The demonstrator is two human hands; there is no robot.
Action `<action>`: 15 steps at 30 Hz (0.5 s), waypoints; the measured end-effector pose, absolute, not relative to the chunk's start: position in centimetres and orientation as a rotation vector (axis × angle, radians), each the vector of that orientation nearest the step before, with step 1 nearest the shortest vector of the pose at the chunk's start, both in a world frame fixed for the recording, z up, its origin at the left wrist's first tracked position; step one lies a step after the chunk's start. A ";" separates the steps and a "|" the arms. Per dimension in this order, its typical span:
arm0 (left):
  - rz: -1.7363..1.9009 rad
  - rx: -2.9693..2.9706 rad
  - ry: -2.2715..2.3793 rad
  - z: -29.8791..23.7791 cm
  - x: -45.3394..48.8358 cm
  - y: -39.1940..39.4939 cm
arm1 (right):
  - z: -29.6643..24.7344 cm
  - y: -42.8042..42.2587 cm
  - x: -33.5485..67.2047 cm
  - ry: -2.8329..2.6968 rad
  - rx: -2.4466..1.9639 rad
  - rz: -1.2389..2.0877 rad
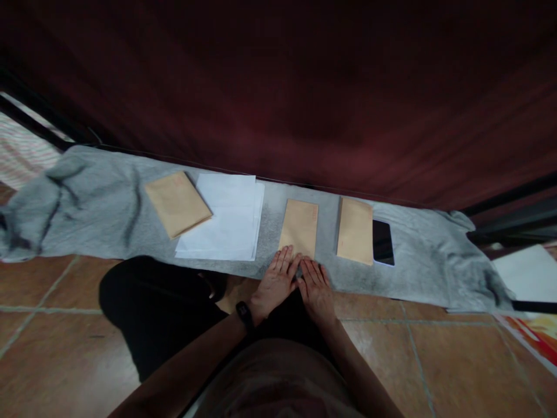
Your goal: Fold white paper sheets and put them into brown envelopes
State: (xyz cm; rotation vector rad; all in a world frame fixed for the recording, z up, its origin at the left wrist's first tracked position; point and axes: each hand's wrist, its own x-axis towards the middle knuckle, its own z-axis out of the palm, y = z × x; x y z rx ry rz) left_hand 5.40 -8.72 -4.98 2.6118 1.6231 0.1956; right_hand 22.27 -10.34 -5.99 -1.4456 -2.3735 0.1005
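Note:
A single brown envelope [299, 225] lies flat in front of me on the grey cloth [243, 268], its short lower edge toward me. My left hand [278, 277], with a dark band on the wrist, rests flat with its fingertips on that lower edge. Beside it my right hand [317, 288] lies flat too, fingers stretched out, at the envelope's lower right corner. The thumbs are close together. Neither hand grips anything. To the right is a stack of brown envelopes [355, 231], and to the left more brown envelopes [177, 204] lie slanted over white paper sheets [226, 217].
A dark phone [383, 242] lies against the right-hand envelopes. The cloth covers a long narrow surface, bunched at both ends. Behind it hangs a dark red curtain [278, 116]. Brown floor tiles [374, 342] show below, and a white sheet [528, 273] is at far right.

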 end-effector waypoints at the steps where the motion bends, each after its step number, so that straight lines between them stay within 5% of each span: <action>1: 0.197 2.614 1.624 -5.0 5.4 -8.7 | -6.0 -10.4 22.4 -2.374 -1.457 0.094; 15: 0.295 2.616 1.764 -4.8 3.2 -9.5 | -5.9 -10.7 23.5 -2.334 -1.522 0.073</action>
